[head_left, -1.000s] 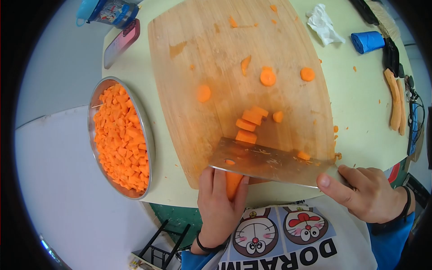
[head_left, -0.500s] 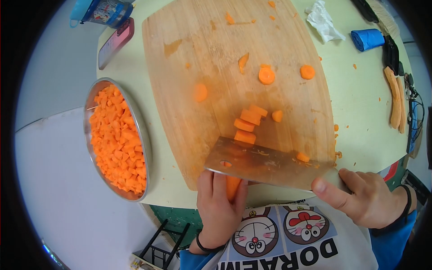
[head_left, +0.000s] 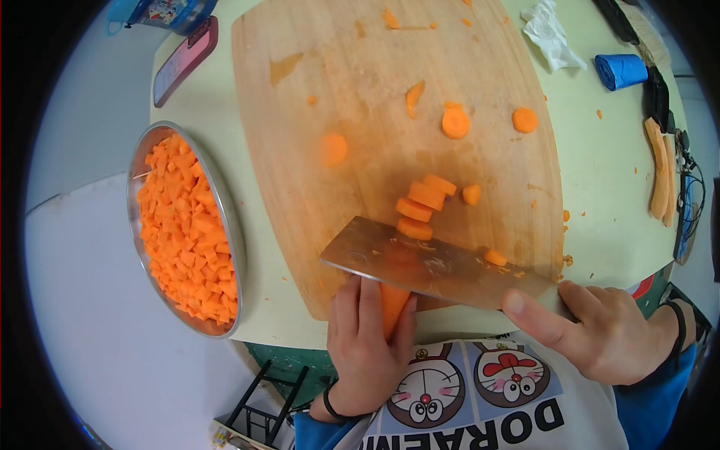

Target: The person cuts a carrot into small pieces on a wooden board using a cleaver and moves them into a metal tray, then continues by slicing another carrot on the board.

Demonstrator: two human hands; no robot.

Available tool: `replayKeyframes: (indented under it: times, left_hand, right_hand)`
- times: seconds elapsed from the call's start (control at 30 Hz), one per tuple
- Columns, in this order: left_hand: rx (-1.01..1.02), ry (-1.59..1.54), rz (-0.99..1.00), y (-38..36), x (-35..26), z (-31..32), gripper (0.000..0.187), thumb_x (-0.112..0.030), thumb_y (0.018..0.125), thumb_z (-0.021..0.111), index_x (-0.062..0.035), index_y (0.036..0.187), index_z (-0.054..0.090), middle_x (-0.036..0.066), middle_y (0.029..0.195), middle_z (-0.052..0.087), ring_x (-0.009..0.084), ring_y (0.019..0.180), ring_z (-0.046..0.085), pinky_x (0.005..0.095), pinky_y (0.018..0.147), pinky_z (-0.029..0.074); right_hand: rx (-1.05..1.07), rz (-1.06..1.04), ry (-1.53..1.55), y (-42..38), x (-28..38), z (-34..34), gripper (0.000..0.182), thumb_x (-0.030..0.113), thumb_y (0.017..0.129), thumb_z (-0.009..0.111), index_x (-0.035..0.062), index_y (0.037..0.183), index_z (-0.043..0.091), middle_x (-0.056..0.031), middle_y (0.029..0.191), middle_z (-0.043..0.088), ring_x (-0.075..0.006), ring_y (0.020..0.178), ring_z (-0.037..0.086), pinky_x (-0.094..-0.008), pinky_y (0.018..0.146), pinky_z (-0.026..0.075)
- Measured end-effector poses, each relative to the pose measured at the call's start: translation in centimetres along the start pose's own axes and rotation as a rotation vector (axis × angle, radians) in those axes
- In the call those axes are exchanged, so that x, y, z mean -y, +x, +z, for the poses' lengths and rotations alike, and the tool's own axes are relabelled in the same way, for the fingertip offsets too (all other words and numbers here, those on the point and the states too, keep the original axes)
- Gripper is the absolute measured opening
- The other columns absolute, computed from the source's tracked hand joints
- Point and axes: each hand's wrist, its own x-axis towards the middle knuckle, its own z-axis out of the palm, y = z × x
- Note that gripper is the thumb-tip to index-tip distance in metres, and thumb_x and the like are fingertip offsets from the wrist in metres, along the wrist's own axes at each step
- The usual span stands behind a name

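Observation:
My left hand [head_left: 367,341] grips a peeled carrot [head_left: 393,304] at the near edge of the wooden cutting board [head_left: 300,187]. In my right hand [head_left: 600,330] is a cleaver [head_left: 450,271], its index finger stretched along the blade. The blade lies across the carrot's far end, just beyond my left fingertips, and hides part of it. Past the blade several thick carrot slices [head_left: 426,195] lean in a short row. Other pieces lie around the board: a round slice [head_left: 455,123], another round [head_left: 525,120] near the right edge, and a small chunk [head_left: 495,257] by the cleaver.
A metal bowl [head_left: 238,255] of diced carrot stands left of the board. Behind it lie a phone [head_left: 184,61] and a blue-lidded container [head_left: 169,13]. On the right are crumpled tissue [head_left: 553,36], a blue roll [head_left: 621,71] and whole peeled carrots [head_left: 660,172].
The cleaver has shifted slightly left along the carrot, and a gap now shows between blade and the nearest slice. The whole view has also moved a little. My left hand still grips the carrot.

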Motion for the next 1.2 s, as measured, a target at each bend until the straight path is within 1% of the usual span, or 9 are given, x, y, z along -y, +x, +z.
replayKeyframes:
  times: [0.1, 0.17, 0.3, 0.4, 0.5, 0.67, 0.9, 1.07, 1.2]
  left_hand:
    - [-0.032, 0.006, 0.017, -0.1, -0.1, 0.2, 0.053, -0.012, 0.073, 0.070, 0.0048, 0.119, 0.049, 0.018, 0.102, 0.052, 0.0336, 0.084, 0.053, 0.0377, 0.069, 0.046]
    - [-0.030, 0.033, 0.007, -0.1, -0.3, 0.2, 0.053, -0.013, 0.074, 0.069, 0.0036, 0.120, 0.050, 0.017, 0.101, 0.052, 0.0328, 0.086, 0.053, 0.0371, 0.071, 0.046]
    - [-0.051, 0.009, 0.009, -0.1, -0.3, 0.2, 0.052, -0.014, 0.075, 0.068, 0.0027, 0.121, 0.050, 0.016, 0.101, 0.052, 0.0320, 0.087, 0.054, 0.0367, 0.071, 0.046]
    - [-0.060, 0.010, 0.019, 0.0, -0.5, 0.0, 0.053, -0.013, 0.075, 0.068, 0.0021, 0.122, 0.049, 0.016, 0.100, 0.052, 0.0318, 0.087, 0.054, 0.0365, 0.072, 0.047]
    - [-0.049, -0.010, 0.013, 0.0, -0.3, 0.0, 0.053, -0.014, 0.076, 0.068, 0.0017, 0.123, 0.049, 0.016, 0.100, 0.052, 0.0315, 0.087, 0.054, 0.0363, 0.072, 0.047]
    - [-0.107, -0.021, -0.021, -0.3, -0.3, 0.5, 0.053, -0.014, 0.076, 0.068, 0.0016, 0.123, 0.048, 0.016, 0.102, 0.052, 0.0320, 0.089, 0.055, 0.0365, 0.071, 0.048]
    - [-0.096, 0.022, -0.030, -0.5, -0.3, 0.6, 0.048, -0.015, 0.076, 0.069, 0.0017, 0.117, 0.051, 0.018, 0.103, 0.052, 0.0329, 0.090, 0.055, 0.0368, 0.071, 0.048]
    - [-0.065, 0.000, -0.009, -0.5, -0.2, 0.4, 0.041, -0.014, 0.076, 0.069, 0.0004, 0.110, 0.053, 0.018, 0.101, 0.051, 0.0341, 0.088, 0.053, 0.0378, 0.070, 0.046]
    - [-0.071, 0.003, -0.011, -0.5, -0.3, 0.4, 0.040, -0.013, 0.076, 0.069, -0.0001, 0.111, 0.054, 0.017, 0.101, 0.051, 0.0342, 0.088, 0.053, 0.0378, 0.070, 0.047]
  right_hand:
    - [0.004, 0.026, -0.044, 0.6, 0.3, -0.2, 0.073, 0.002, 0.067, 0.062, 0.0121, 0.136, 0.040, -0.0065, 0.063, 0.042, -0.0176, 0.048, 0.048, -0.0286, 0.041, 0.040]
    - [0.078, 0.053, -0.045, 1.5, 0.5, -0.5, 0.075, 0.000, 0.066, 0.060, 0.0128, 0.137, 0.040, -0.0043, 0.060, 0.040, -0.0156, 0.046, 0.046, -0.0286, 0.039, 0.040]
    - [0.019, 0.023, -0.119, 1.9, 0.6, -0.1, 0.076, -0.002, 0.065, 0.058, 0.0137, 0.137, 0.040, -0.0025, 0.056, 0.038, -0.0147, 0.043, 0.043, -0.0284, 0.039, 0.040]
    - [-0.020, 0.042, -0.133, 1.7, 0.5, -0.3, 0.080, -0.005, 0.063, 0.057, 0.0131, 0.138, 0.039, -0.0041, 0.056, 0.042, -0.0167, 0.044, 0.046, -0.0294, 0.040, 0.042]
    - [0.050, 0.067, -0.047, 1.2, 0.0, -0.9, 0.084, -0.008, 0.060, 0.057, 0.0110, 0.139, 0.035, -0.0061, 0.059, 0.047, -0.0194, 0.047, 0.050, -0.0311, 0.040, 0.042]
    - [-0.088, -0.036, -0.033, -1.1, -0.1, -0.9, 0.090, -0.011, 0.056, 0.057, 0.0069, 0.140, 0.030, -0.0104, 0.065, 0.053, -0.0251, 0.050, 0.054, -0.0336, 0.042, 0.043]
    - [-0.022, -0.049, -0.030, -2.8, -0.7, -0.4, 0.087, -0.010, 0.059, 0.058, 0.0084, 0.139, 0.032, -0.0136, 0.073, 0.055, -0.0243, 0.049, 0.053, -0.0324, 0.041, 0.043]
    - [-0.070, -0.068, -0.105, -3.0, -0.9, 0.3, 0.078, -0.002, 0.066, 0.063, 0.0114, 0.138, 0.036, -0.0137, 0.075, 0.055, -0.0203, 0.048, 0.052, -0.0299, 0.041, 0.043]
    - [-0.055, -0.076, -0.089, -2.9, -1.0, 0.2, 0.076, 0.000, 0.068, 0.063, 0.0115, 0.138, 0.037, -0.0137, 0.075, 0.055, -0.0196, 0.048, 0.052, -0.0295, 0.041, 0.043]
